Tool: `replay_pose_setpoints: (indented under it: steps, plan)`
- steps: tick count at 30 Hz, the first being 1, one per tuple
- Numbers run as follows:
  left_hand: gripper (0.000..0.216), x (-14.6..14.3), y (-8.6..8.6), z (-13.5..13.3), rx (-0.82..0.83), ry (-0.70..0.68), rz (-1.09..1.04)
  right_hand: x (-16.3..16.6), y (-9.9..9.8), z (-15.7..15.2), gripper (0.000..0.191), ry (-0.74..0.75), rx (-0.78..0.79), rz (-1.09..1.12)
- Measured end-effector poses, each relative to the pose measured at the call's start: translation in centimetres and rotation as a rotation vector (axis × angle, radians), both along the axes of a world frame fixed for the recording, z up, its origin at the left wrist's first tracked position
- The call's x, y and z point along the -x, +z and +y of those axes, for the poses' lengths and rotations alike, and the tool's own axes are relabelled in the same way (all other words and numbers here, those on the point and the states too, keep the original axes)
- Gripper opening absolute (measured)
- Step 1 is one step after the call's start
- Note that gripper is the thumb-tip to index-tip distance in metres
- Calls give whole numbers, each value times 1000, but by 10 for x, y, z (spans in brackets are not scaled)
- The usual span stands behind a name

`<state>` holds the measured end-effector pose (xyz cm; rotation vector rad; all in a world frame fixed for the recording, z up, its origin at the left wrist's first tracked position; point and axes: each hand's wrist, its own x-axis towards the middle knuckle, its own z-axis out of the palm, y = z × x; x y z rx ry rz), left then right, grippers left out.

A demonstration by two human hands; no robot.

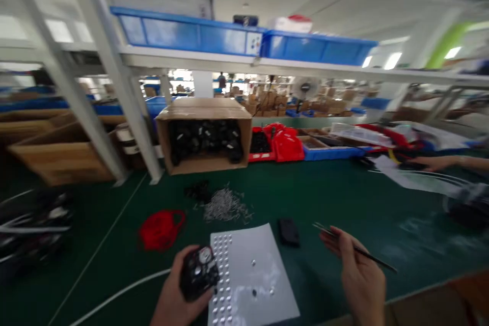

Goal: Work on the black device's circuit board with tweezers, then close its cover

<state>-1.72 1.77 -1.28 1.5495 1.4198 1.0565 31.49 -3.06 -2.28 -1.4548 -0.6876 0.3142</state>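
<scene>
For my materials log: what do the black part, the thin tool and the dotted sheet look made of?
The black part in the left hand: likely moulded plastic, dull black with glints. The thin tool in the right hand: probably metal, dark, slender, tweezer-like. The dotted sheet: glossy white paper or film; glare shows.

Left hand (176, 291), right hand (359, 279): both bare; wrists uncovered, left forearm bare down to frame edge.

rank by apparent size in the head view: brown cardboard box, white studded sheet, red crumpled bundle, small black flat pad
1. brown cardboard box and white studded sheet: look alike, sheet nearer, unranked
2. red crumpled bundle
3. small black flat pad
</scene>
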Motion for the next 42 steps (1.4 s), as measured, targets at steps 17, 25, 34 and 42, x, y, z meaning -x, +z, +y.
replay_pose_setpoints:
  steps: [17,25,34,42]
  plan:
    - [68,10,-13,3,-35,-193,-147,174,33,27,13,855,-34,-439]
    - [72,13,-14,3,-42,-199,-97,169,40,37,10,951,-59,-512]
    - [75,14,-16,5,-115,-213,-13,164,47,44,9,1066,7,-520]
    - [76,11,-3,16,-161,-263,42,162,54,54,10,1092,-11,-471]
